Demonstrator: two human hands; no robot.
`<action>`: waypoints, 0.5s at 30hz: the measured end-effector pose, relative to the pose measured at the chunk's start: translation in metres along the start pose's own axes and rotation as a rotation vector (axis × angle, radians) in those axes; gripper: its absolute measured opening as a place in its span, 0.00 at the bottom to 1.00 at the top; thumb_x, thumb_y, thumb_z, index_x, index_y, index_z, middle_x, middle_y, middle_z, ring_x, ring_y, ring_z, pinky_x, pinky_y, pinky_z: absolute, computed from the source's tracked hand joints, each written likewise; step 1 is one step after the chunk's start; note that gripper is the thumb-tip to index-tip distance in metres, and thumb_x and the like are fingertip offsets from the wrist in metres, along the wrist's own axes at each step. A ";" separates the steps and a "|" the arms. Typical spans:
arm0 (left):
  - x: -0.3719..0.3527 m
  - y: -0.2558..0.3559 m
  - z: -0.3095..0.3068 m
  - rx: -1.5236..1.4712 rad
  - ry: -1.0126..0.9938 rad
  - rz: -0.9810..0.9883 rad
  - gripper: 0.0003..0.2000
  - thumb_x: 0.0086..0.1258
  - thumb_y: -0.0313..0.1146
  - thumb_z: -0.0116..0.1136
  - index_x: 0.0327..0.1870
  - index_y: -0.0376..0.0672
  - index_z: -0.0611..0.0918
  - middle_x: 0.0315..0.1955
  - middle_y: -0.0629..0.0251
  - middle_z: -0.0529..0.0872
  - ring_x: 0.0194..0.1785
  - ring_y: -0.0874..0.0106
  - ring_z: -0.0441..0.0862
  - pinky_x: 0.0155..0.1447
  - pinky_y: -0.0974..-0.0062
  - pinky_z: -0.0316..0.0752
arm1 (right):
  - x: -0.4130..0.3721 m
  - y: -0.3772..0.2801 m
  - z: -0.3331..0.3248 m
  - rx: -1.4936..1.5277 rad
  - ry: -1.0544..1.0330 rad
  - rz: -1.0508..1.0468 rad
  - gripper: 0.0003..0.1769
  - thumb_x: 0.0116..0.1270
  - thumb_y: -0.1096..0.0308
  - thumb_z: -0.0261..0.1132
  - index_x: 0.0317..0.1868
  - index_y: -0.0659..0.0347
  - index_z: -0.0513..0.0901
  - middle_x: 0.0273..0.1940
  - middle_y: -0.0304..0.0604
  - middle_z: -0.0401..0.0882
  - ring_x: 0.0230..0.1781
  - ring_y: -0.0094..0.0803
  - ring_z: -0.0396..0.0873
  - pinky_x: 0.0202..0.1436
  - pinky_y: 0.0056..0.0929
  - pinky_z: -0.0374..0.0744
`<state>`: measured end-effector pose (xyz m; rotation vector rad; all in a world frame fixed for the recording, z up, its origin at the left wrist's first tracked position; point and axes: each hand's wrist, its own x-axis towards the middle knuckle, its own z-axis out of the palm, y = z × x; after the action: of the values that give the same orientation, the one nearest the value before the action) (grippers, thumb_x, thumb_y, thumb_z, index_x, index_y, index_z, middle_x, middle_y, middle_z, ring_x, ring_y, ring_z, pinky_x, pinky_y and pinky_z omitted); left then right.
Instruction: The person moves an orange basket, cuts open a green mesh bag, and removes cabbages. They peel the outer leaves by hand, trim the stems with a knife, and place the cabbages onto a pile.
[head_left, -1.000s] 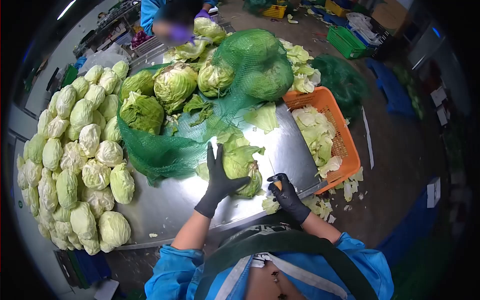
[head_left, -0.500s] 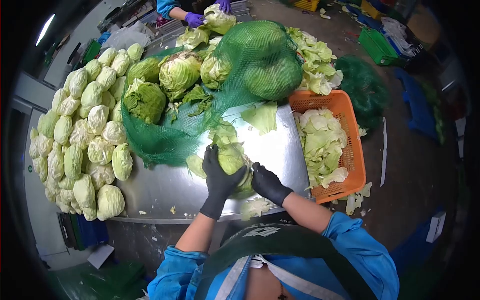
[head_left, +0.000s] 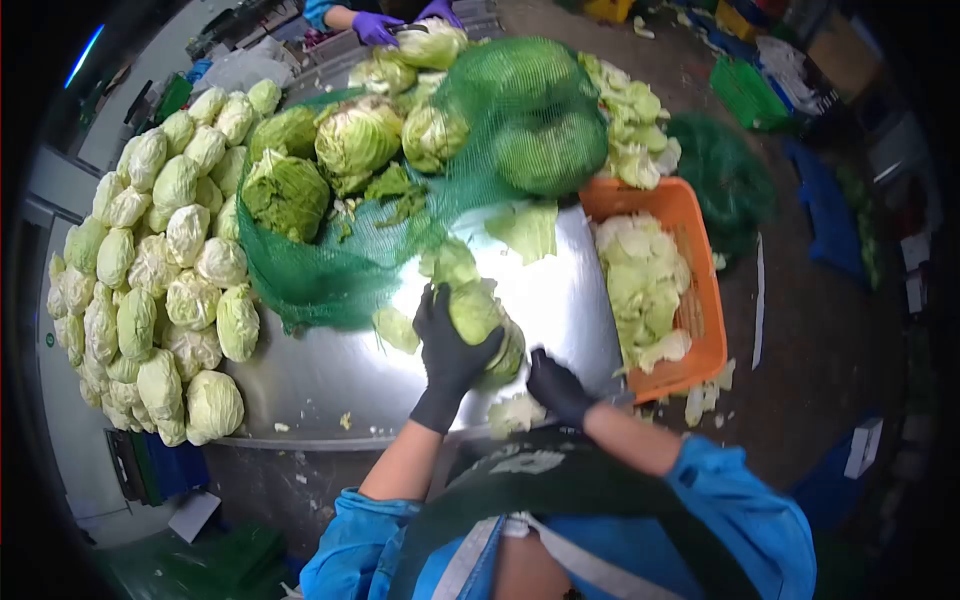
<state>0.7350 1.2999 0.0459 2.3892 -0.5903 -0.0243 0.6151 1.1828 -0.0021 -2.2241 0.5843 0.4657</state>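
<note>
My left hand (head_left: 452, 350), in a dark glove, is wrapped round the left side of a green cabbage (head_left: 480, 318) near the front of the metal table (head_left: 320, 380). My right hand (head_left: 560, 388), also gloved, is off the cabbage, just to its lower right, with fingers curled. Whether it holds anything is too blurred to make out. Loose leaves lie around the cabbage, one (head_left: 396, 329) to its left and another (head_left: 516, 414) in front of it. Behind is a green net (head_left: 320, 285) with whole cabbages, some still covered by the mesh (head_left: 550, 155).
Many trimmed cabbages (head_left: 187, 235) are piled at the left. An orange basket (head_left: 708, 300) of leaves stands at the right edge, with more leaves (head_left: 632, 120) behind it. Across the table, a co-worker's purple-gloved hands (head_left: 378, 28) touch a cabbage (head_left: 432, 44).
My right hand has come away from the cabbage, down and to the right. My left hand has kept its hold. The co-worker's hands have shifted slightly.
</note>
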 end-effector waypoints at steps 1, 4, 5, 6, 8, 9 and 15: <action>-0.010 0.004 -0.003 0.008 0.013 0.045 0.46 0.42 0.47 0.72 0.64 0.40 0.61 0.64 0.48 0.56 0.66 0.50 0.54 0.65 0.57 0.61 | 0.022 0.000 -0.005 -0.023 0.012 0.017 0.13 0.63 0.71 0.50 0.45 0.69 0.66 0.37 0.65 0.77 0.39 0.58 0.78 0.43 0.51 0.74; -0.022 -0.062 -0.001 -0.251 0.002 0.178 0.48 0.45 0.42 0.71 0.67 0.42 0.55 0.65 0.51 0.56 0.68 0.56 0.55 0.68 0.59 0.59 | 0.062 0.004 -0.009 -0.002 0.075 0.072 0.17 0.64 0.69 0.46 0.51 0.67 0.70 0.43 0.62 0.78 0.44 0.55 0.78 0.49 0.45 0.75; -0.027 -0.104 0.000 -0.451 0.013 0.124 0.48 0.48 0.40 0.70 0.69 0.42 0.52 0.65 0.52 0.58 0.68 0.58 0.57 0.68 0.60 0.59 | 0.059 0.021 0.001 0.073 0.095 0.115 0.20 0.64 0.70 0.45 0.55 0.67 0.70 0.45 0.62 0.77 0.46 0.54 0.77 0.51 0.44 0.75; -0.030 -0.121 -0.019 -0.789 -0.116 -0.095 0.47 0.51 0.37 0.68 0.69 0.42 0.50 0.63 0.53 0.61 0.66 0.61 0.60 0.67 0.63 0.61 | 0.064 0.064 0.013 0.208 0.166 0.204 0.21 0.65 0.68 0.45 0.57 0.66 0.69 0.46 0.61 0.77 0.47 0.53 0.76 0.52 0.43 0.74; -0.038 -0.128 -0.041 -1.119 -0.131 -0.508 0.41 0.58 0.29 0.62 0.69 0.40 0.50 0.60 0.53 0.66 0.60 0.64 0.70 0.63 0.70 0.67 | 0.049 0.103 -0.013 0.714 0.533 0.014 0.21 0.67 0.63 0.47 0.56 0.63 0.72 0.46 0.58 0.78 0.47 0.50 0.77 0.52 0.40 0.72; -0.039 -0.132 -0.035 -1.085 -0.011 -0.585 0.38 0.56 0.29 0.65 0.67 0.39 0.56 0.57 0.55 0.71 0.57 0.66 0.73 0.61 0.72 0.68 | 0.038 0.132 -0.030 0.674 0.540 0.051 0.21 0.68 0.61 0.49 0.56 0.63 0.72 0.43 0.57 0.78 0.46 0.45 0.77 0.50 0.37 0.72; 0.005 -0.135 -0.016 -0.483 -0.104 -0.324 0.22 0.57 0.38 0.67 0.51 0.38 0.78 0.46 0.57 0.81 0.45 0.69 0.79 0.50 0.73 0.73 | 0.021 0.134 -0.081 0.298 0.896 -0.158 0.13 0.60 0.73 0.57 0.47 0.59 0.74 0.32 0.50 0.80 0.34 0.45 0.80 0.40 0.37 0.76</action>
<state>0.7976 1.3988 -0.0241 1.9909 -0.2036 -0.3903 0.5710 1.0360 -0.0408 -2.0815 0.8432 -0.7054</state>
